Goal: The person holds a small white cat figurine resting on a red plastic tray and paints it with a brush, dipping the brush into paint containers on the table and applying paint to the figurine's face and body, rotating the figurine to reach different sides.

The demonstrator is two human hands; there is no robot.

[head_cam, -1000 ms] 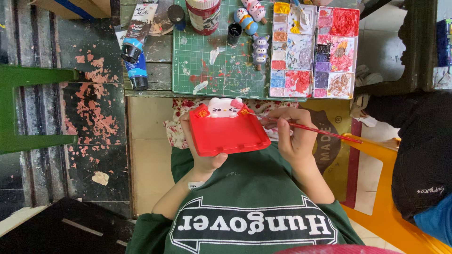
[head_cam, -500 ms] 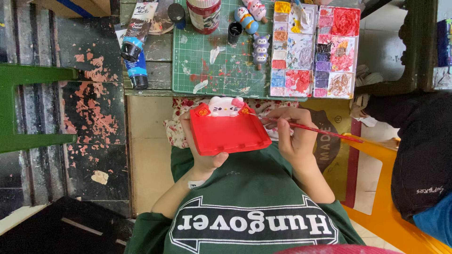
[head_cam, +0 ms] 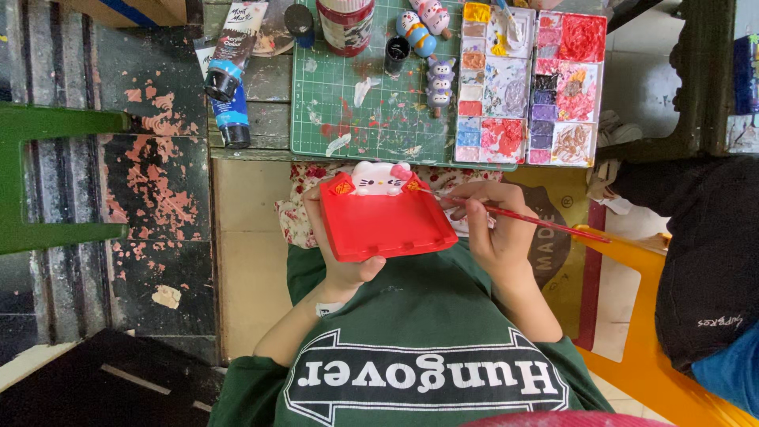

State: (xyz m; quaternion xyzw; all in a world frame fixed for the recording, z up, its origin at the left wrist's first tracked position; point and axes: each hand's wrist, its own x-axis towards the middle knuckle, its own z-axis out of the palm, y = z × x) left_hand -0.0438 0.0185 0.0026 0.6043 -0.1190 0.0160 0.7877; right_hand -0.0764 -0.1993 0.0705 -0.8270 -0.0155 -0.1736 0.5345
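I see my left hand (head_cam: 341,261) clamped under the red tray (head_cam: 385,225) over my lap, tilting it steady, while my right hand (head_cam: 494,229) pinches the thin brush (head_cam: 522,219) at its cat figure (head_cam: 378,179).

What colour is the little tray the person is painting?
The tray is bright red, with a white cat figure at its top edge; the head view shows it.

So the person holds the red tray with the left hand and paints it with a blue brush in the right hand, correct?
Not quite: the paintbrush has a red handle, not blue. The head view shows the left hand holding the red tray and the right hand holding that brush.
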